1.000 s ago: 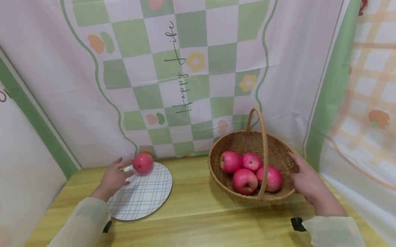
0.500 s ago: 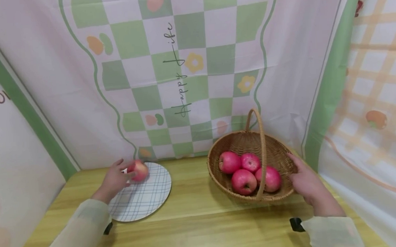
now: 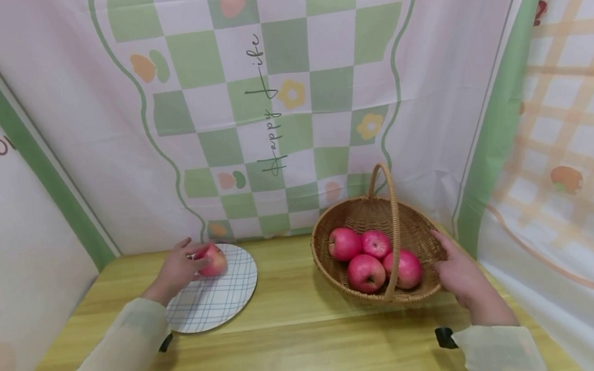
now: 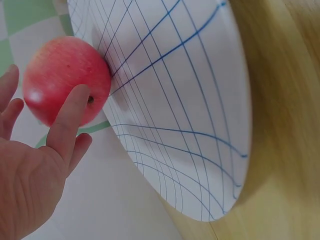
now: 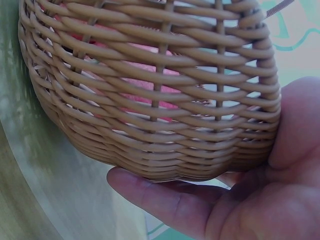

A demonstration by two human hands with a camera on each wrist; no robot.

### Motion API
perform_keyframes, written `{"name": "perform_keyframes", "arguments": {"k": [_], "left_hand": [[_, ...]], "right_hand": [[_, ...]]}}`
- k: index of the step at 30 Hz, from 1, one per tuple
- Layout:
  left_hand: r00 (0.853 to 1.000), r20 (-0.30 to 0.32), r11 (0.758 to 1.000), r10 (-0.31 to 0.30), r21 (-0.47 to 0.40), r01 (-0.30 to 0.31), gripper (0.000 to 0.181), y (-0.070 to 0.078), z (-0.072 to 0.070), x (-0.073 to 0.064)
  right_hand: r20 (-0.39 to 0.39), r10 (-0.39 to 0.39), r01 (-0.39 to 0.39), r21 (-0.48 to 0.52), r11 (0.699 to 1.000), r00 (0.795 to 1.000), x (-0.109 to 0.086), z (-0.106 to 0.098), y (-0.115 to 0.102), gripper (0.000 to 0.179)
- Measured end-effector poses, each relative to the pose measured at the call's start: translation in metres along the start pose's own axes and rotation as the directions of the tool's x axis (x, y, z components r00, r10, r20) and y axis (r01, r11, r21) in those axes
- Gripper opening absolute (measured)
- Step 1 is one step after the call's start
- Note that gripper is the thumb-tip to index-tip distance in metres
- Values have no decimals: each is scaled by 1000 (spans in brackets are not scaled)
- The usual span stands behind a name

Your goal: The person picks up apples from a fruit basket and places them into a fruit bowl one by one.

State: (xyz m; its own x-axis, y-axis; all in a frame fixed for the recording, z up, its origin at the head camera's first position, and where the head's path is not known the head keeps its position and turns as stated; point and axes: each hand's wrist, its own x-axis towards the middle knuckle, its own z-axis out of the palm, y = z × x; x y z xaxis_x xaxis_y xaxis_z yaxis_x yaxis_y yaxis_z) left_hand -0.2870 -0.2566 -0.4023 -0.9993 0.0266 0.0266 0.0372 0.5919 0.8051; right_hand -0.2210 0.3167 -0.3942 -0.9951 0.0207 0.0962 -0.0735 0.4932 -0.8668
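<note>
A pink-red apple (image 3: pixel 213 261) sits on the far left part of a round white plate (image 3: pixel 212 307) with blue grid lines. My left hand (image 3: pixel 177 270) is at the apple's left side. In the left wrist view one straight finger (image 4: pixel 70 117) lies across the apple (image 4: pixel 65 75) near its stem hollow, and other fingertips stand spread at its left. At the right, my right hand (image 3: pixel 460 269) holds the side of a wicker basket (image 3: pixel 326 268), its index finger along the rim. The right wrist view shows a digit (image 5: pixel 160 200) stretched beneath the weave; other fingers are hidden.
Several apples (image 3: pixel 366 273) lie inside the basket, below its tall arched handle (image 3: pixel 394 219). Both plate and basket stand on a wooden table (image 3: pixel 285 343). A checkered cloth (image 3: pixel 289 124) hangs right behind them, with more fabric at both sides.
The apple has come from the plate's far edge nearer to me and turned, showing a paler side. My left hand has shifted slightly right against it. The right hand and basket have stayed put.
</note>
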Motion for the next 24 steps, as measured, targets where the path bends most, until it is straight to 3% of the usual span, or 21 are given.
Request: {"name": "perform_keyframes", "arguments": {"k": [9, 11, 13, 16, 18, 21, 22, 24], "left_hand": [[1000, 2, 1000, -2, 28, 2, 53, 4, 1, -2], [999, -4, 996, 35, 84, -35, 50, 4, 1, 0], [994, -16, 975, 112, 197, -107, 47, 4, 1, 2], [971, -29, 893, 236, 400, -205, 41, 13, 5, 2], [950, -29, 834, 311, 488, -258, 38, 26, 9, 1], [917, -14, 794, 399, 505, -338, 43, 53, 20, -6], [902, -2, 792, 432, 480, -378, 45, 63, 24, -9], [859, 35, 771, 511, 423, -476, 53, 81, 35, -14]], "right_hand": [[13, 19, -19, 9, 1000, 1000, 0, 0, 1, 81], [11, 18, -18, 10, 1000, 1000, 1, 0, 1, 81], [12, 16, -17, 9, 1000, 1000, 1, 0, 2, 81], [12, 15, -15, 8, 1000, 1000, 2, 0, 2, 81], [13, 15, -15, 7, 1000, 1000, 1, 0, 2, 81], [13, 18, -18, 10, 1000, 1000, 0, -1, 1, 81], [13, 17, -17, 9, 1000, 1000, 0, -1, 0, 81], [14, 18, -18, 11, 1000, 1000, 1, -1, 1, 81]]}}
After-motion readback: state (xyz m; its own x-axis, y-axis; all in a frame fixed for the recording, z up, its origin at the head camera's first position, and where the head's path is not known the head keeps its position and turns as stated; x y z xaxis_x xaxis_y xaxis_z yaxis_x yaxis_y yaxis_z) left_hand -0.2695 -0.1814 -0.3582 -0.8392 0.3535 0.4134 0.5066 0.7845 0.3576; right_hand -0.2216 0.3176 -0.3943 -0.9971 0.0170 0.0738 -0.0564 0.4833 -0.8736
